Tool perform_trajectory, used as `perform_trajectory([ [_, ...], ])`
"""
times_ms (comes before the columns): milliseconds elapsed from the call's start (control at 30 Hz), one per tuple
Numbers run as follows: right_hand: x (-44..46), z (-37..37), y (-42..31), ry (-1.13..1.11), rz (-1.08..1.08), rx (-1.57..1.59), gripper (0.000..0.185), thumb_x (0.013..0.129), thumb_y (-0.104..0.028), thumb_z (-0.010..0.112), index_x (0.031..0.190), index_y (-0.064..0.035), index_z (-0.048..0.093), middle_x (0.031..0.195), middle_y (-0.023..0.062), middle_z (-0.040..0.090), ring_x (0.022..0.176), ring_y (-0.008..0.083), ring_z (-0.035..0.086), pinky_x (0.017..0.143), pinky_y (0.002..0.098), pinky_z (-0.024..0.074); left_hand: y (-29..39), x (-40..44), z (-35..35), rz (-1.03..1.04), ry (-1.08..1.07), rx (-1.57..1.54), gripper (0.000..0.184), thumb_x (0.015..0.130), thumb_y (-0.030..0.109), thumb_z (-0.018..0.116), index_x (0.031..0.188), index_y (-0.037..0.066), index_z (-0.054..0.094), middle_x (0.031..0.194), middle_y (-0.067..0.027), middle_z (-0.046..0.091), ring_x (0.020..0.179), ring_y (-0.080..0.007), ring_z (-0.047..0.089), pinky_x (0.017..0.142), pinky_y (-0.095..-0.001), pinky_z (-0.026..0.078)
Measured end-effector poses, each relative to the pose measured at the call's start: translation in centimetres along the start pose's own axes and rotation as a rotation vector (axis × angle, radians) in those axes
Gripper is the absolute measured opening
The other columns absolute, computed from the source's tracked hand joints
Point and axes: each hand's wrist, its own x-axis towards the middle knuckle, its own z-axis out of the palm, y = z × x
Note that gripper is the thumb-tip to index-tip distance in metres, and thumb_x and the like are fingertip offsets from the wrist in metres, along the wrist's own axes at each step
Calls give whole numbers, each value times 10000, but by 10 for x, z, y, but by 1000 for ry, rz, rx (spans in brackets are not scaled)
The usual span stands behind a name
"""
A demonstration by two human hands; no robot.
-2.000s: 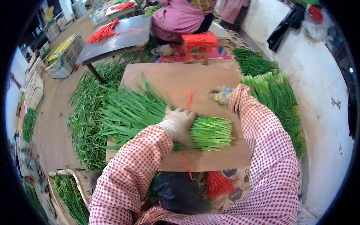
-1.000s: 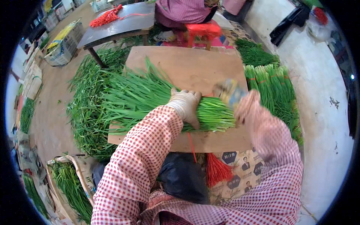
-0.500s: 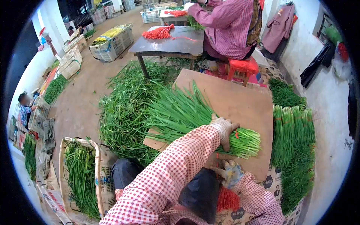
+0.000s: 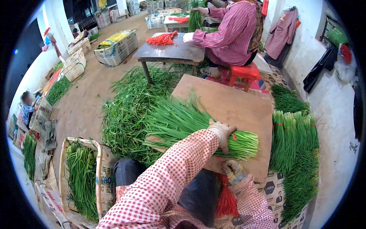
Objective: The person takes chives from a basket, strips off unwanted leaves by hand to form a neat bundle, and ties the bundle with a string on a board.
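A bundle of garlic chives [image 4: 244, 145] lies on the brown board, its pale cut ends to the right and leaves fanning left. A red tie [image 4: 234, 136] shows on it near the cut ends. My left hand [image 4: 221, 135], in a pale glove, presses down around the bundle just left of that tie. Below the bundle, at the board's near edge, is my gloved right hand [image 4: 234, 171] with its fingers curled in. Whatever they hold is hidden. Beside and under it hangs a bunch of red ties [image 4: 226, 200].
The board [image 4: 236, 103] rests before my knees. Loose chives [image 4: 127, 114] are heaped to its left; tied bundles [image 4: 293, 133] lie on the right. A basket of chives [image 4: 82, 175] stands at lower left. Across from me, a person [image 4: 232, 34] sits at a table [image 4: 171, 53].
My right hand has drawn its fingers in and shifted slightly up. My left hand stays on the chives. The person opposite has lifted some chives and laid a hand at the table. The view has shifted slightly.
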Motion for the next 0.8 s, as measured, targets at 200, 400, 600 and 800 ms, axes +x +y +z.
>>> perform_trajectory([
  [200, 3, -12, -28, 13, 143, 42, 103, 862, -36, 516, 943, -49, 579, 782, 53, 582, 704, 163, 548, 645, 271, 462, -4, 6, 3, 11, 16, 17, 1087, 437, 488, 842, 1369, 182, 373, 1250, -95, 548, 1180, -297, 500, 976, -529, 332],
  [400, -54, 0, -35, 16, 277, -119, 75, 885, -89, 538, 925, -38, 577, 814, 98, 608, 747, 218, 605, 683, 314, 487, -5, 2, 10, 46, 119, -23, 1035, 453, 491, 836, 1327, 151, 396, 1243, -123, 537, 1206, -303, 472, 1033, -525, 278],
  [600, -43, 4, -61, -188, 228, -93, 98, 838, -48, 597, 936, -41, 594, 802, 91, 623, 732, 207, 619, 646, 310, 498, -5, 3, 12, 29, 111, -31, 1039, 451, 499, 840, 1324, 148, 397, 1267, -124, 519, 1231, -305, 452, 1050, -536, 251],
  [800, 61, -16, -81, 325, 291, 347, 275, 862, 4, 567, 1124, -19, 488, 795, 53, 612, 653, 120, 596, 570, 239, 498, -8, 5, 12, 31, 100, -49, 1034, 448, 504, 835, 1316, 131, 415, 1256, -113, 536, 1222, -285, 466, 1045, -534, 261],
])
